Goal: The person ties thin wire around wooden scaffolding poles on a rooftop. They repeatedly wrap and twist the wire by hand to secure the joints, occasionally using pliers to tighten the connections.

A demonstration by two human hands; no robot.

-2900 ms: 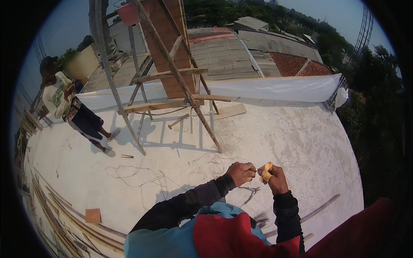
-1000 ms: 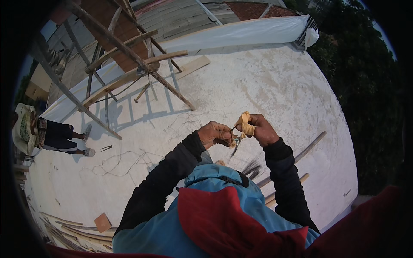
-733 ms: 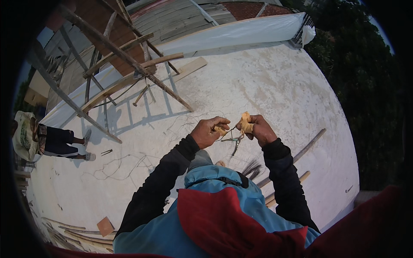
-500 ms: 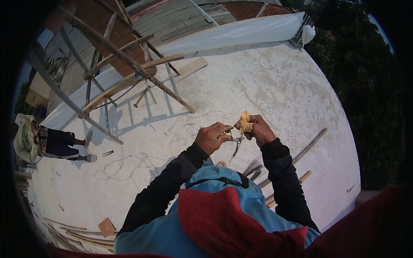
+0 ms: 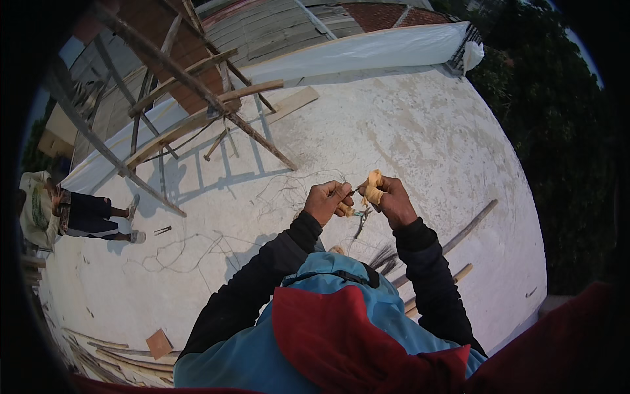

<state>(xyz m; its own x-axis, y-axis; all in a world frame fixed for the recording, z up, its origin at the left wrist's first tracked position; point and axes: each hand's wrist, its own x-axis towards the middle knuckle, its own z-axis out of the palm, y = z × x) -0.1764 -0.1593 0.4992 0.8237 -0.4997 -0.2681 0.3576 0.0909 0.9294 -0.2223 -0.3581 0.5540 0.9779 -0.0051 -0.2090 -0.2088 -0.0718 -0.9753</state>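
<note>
In front of my chest, both hands are raised and close together. My left hand [image 5: 323, 201] is closed, thumb and fingers pinching one end of a thin dark piece [image 5: 355, 192] that looks like wire. Its other end meets the pinched fingers of my right hand [image 5: 394, 201]. Tan-yellow material [image 5: 374, 186], like cloth or glove scraps, wraps some right fingers, and a bit shows under the left ones. Just below the hands is a pair of pliers [image 5: 360, 226] with teal on it; whether it hangs or lies on the floor I cannot tell.
Thin tangled wire [image 5: 187, 253] lies on the pale concrete floor [image 5: 420, 125]. A wooden trestle frame [image 5: 197, 85] stands far left, near another person [image 5: 92, 215]. Dark bristly strands [image 5: 385, 258] and wooden poles [image 5: 469, 226] lie at my right. White sheeting [image 5: 367, 56] lines the far edge.
My left hand has turned and its fingers have shifted, now pinching nearer the right hand. The right hand has moved slightly left, still closed.
</note>
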